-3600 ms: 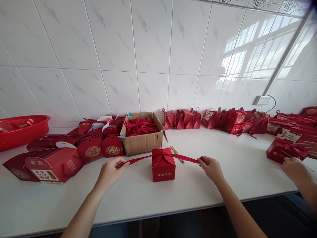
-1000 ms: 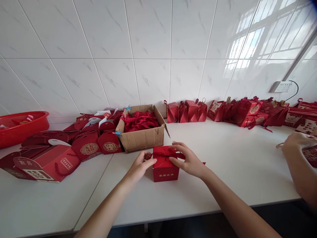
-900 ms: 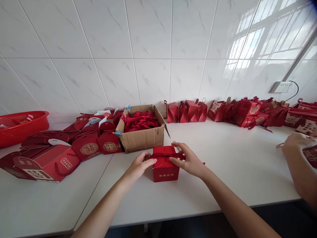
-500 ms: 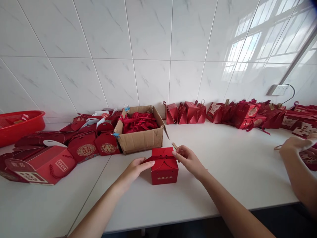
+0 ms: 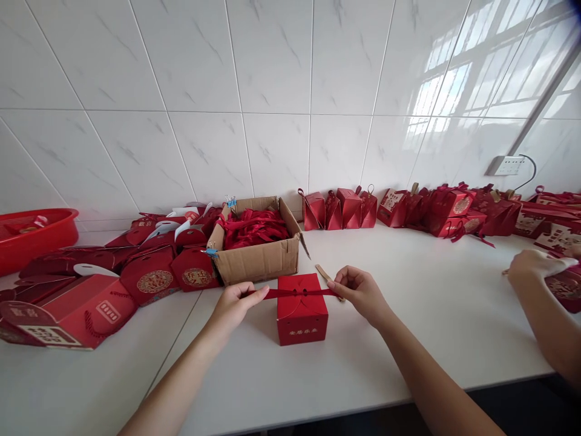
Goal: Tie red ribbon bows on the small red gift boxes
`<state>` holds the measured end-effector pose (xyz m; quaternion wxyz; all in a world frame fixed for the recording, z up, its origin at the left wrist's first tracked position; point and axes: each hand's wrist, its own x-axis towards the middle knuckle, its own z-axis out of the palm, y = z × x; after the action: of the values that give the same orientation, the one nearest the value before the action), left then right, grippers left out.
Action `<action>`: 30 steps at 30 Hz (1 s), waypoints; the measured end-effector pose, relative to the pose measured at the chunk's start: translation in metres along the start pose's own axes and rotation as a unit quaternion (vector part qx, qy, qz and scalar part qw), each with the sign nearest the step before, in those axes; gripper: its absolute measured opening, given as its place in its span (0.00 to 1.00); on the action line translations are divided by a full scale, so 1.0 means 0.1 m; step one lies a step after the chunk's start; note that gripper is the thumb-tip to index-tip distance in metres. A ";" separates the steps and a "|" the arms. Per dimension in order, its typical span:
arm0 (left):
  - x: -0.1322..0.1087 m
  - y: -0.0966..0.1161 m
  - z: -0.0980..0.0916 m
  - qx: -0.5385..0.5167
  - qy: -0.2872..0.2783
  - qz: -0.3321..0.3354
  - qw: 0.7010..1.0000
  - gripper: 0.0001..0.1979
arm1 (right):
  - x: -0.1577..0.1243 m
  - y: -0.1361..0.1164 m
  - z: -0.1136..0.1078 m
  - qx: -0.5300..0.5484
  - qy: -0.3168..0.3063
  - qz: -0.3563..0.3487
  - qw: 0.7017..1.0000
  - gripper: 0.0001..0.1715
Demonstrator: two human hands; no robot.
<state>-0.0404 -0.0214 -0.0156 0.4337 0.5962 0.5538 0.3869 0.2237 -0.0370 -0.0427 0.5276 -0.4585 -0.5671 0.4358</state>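
A small red gift box [image 5: 302, 324] with pale lettering on its front stands upright on the white table. A dark red ribbon [image 5: 276, 293] runs through the holes in its top and is drawn out flat to both sides. My left hand [image 5: 236, 306] is closed on the ribbon's left end, thumb on top, just left of the box. To the right, my right hand [image 5: 361, 293] pinches the other end. A thin tan strip [image 5: 323, 272] lies beside my right fingertips, partly hidden by them; I cannot tell whether they touch it.
A cardboard box [image 5: 254, 261] of red ribbons with blue clips stands behind. Red gift boxes [image 5: 102, 309] crowd the left, near a red basin [image 5: 40, 242]. More boxes [image 5: 349, 209] line the tiled wall. Another person's hand [image 5: 535, 266] works at far right.
My hands have moved apart, my left one leftward and my right one rightward. The ribbon has gone from bunched on the lid to stretched straight across it.
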 end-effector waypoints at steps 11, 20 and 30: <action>0.01 0.05 -0.06 0.103 -0.012 -0.002 0.995 0.20 | 0.09 -0.28 -0.11 -0.072 -0.096 0.042 0.992 0.22; 0.12 0.32 0.24 0.113 -0.094 0.215 0.965 0.09 | 0.31 -0.44 -0.11 -0.205 -0.326 0.074 0.920 0.30; 0.20 0.08 0.37 0.001 -0.163 0.119 0.979 0.11 | 0.27 -0.33 -0.10 0.026 -0.338 0.080 0.937 0.18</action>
<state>-0.0015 -0.0050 -0.0207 0.4682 0.7139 0.4008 0.3325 0.2313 -0.0169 -0.0040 0.2799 -0.3146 -0.6616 0.6205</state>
